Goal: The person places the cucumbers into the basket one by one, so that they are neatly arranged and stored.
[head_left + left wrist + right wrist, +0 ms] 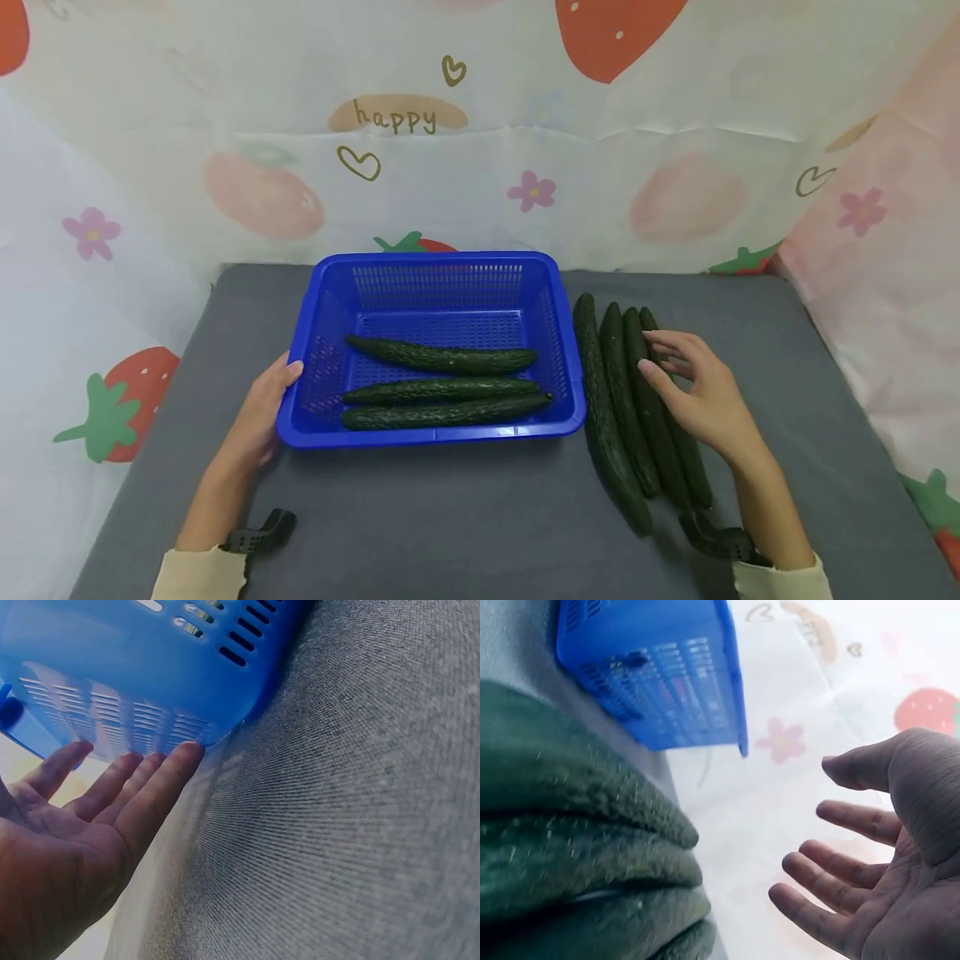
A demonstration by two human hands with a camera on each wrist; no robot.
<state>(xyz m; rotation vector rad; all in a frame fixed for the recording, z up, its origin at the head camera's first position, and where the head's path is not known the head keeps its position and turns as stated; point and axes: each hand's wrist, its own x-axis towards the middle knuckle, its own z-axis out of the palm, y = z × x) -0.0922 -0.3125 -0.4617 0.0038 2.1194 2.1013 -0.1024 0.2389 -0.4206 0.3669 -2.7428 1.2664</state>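
A blue plastic basket (431,435) holds three cucumbers (450,412) lying lengthwise. At its left side my left hand (262,408) holds the rim, thumb over the top edge. In the left wrist view the fingers (161,784) of that hand reach the basket's slotted outer wall (142,660). Several more cucumbers (611,433) lie side by side on the right of the basket. Over the rightmost of these hovers my right hand (701,392), thumb and fingers spread apart with nothing between them. The right wrist view shows the cucumbers' ends (652,862) apart from its fingertips.
A grey cloth (450,525) covers the table. Behind it and along both sides hangs a white printed curtain (480,183) with strawberries, flowers and hearts. Each wrist wears a dark strap mount (262,533).
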